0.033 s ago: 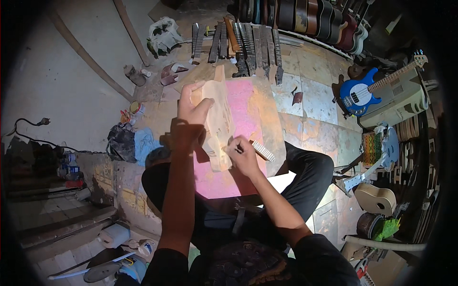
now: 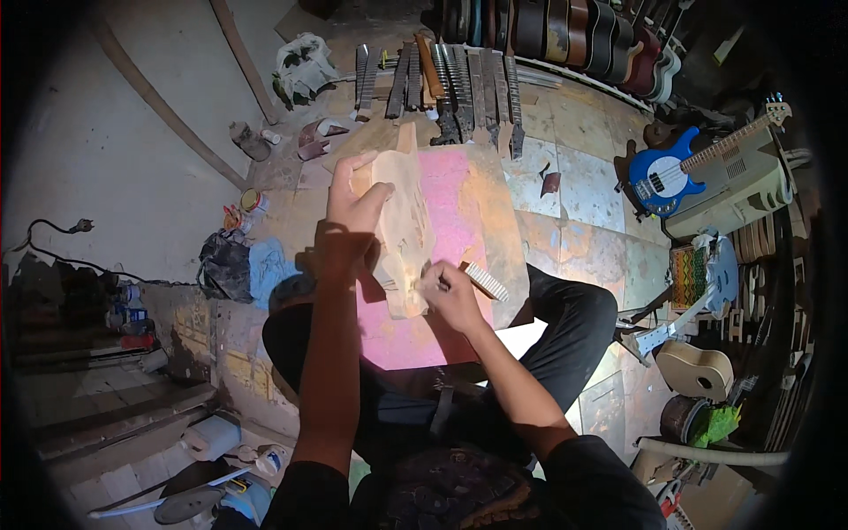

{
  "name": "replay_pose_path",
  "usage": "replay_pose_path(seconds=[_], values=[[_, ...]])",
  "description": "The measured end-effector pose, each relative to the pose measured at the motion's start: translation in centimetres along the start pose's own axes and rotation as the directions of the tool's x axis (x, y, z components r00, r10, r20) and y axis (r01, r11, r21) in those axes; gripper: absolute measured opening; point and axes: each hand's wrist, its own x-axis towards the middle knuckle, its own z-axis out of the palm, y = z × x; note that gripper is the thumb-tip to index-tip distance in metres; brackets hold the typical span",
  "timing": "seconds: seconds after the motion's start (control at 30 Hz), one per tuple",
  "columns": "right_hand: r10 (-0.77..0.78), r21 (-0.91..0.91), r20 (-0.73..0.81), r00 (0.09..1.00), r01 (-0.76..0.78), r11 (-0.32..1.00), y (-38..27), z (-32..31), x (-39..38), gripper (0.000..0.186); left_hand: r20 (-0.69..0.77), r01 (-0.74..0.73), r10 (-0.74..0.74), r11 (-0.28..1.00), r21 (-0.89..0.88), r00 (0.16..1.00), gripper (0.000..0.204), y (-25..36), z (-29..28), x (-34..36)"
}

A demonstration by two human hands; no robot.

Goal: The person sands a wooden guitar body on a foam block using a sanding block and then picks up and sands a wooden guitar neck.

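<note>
My left hand (image 2: 355, 199) is closed on the left edge of a pale, carved wooden piece (image 2: 399, 212), thumb on its face and fingers near its upper part. The piece lies lengthwise over a pink-stained board (image 2: 389, 344). My right hand (image 2: 446, 291), slightly blurred, has its fingers curled at the lower part of the wood; whatever small thing they hold is hidden. Just right of that hand lies a brown block (image 2: 484, 281) with a pale ridged strip.
Several fretted necks (image 2: 402, 79) lie beyond the board, below a row of guitar bodies (image 2: 548, 31). A blue bass (image 2: 658, 177) leans at the right, above an acoustic guitar (image 2: 693, 367). A black bag (image 2: 221, 265) and blue cloth (image 2: 267, 269) sit at the left.
My right hand has shifted very slightly and looks more blurred, still at the lower part of the wood. My left hand keeps its hold.
</note>
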Motion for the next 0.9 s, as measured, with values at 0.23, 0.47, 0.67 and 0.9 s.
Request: replay_pose_path(seconds=[0.23,0.47,0.67,0.9], values=[[0.002,-0.064,-0.155,0.988,-0.012,0.998,0.1,0.8,1.7,0.024,-0.014,-0.121,0.123,0.987,0.101,0.992,0.055,-0.9,1.0,0.7],[0.005,-0.087,-0.090,0.996,-0.013,0.996,-2.1,0.8,-1.3,0.029,0.003,-0.071,0.070,0.997,0.022,0.998,0.053,-1.1,1.5,0.5],[-0.116,-0.310,-0.237,0.965,0.038,0.950,-2.4,1.5,-2.3,0.030,-0.066,-0.087,0.095,0.990,0.116,0.993,0.052,-1.0,2.3,0.4],[0.061,-0.217,-0.361,0.931,-0.148,0.965,-1.9,0.3,-1.5,0.027,-0.016,-0.029,0.032,0.988,0.153,0.999,0.052,1.0,5.0,-1.0]])
